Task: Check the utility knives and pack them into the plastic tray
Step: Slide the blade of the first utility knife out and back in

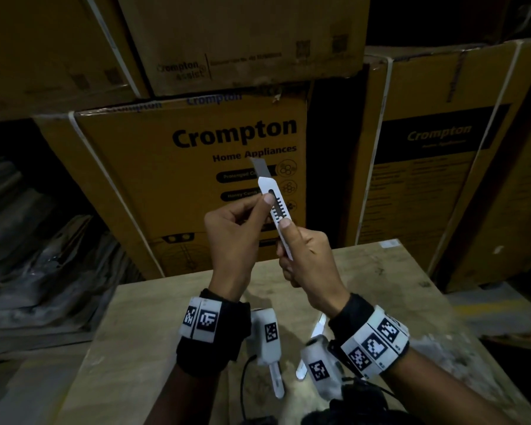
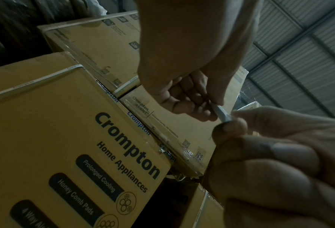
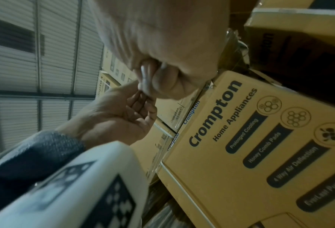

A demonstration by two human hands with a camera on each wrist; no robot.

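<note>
A white utility knife (image 1: 277, 207) is held up over the table, its grey blade (image 1: 259, 167) pushed out and pointing up and left. My right hand (image 1: 292, 240) grips the handle's lower part, thumb lying on the slotted face. My left hand (image 1: 259, 207) pinches the upper body just below the blade. In the left wrist view the knife (image 2: 224, 115) shows between both hands; in the right wrist view its white handle (image 3: 145, 77) shows inside my right fist. Two more white knives (image 1: 277, 381) (image 1: 318, 328) lie on the table under my wrists. No plastic tray is in view.
The wooden table (image 1: 166, 332) has its far edge just beyond my hands. Stacked Crompton cardboard boxes (image 1: 196, 142) stand close behind it and to the right (image 1: 442, 179). Dark wrapped bundles (image 1: 28, 240) lie at the left. The light is dim.
</note>
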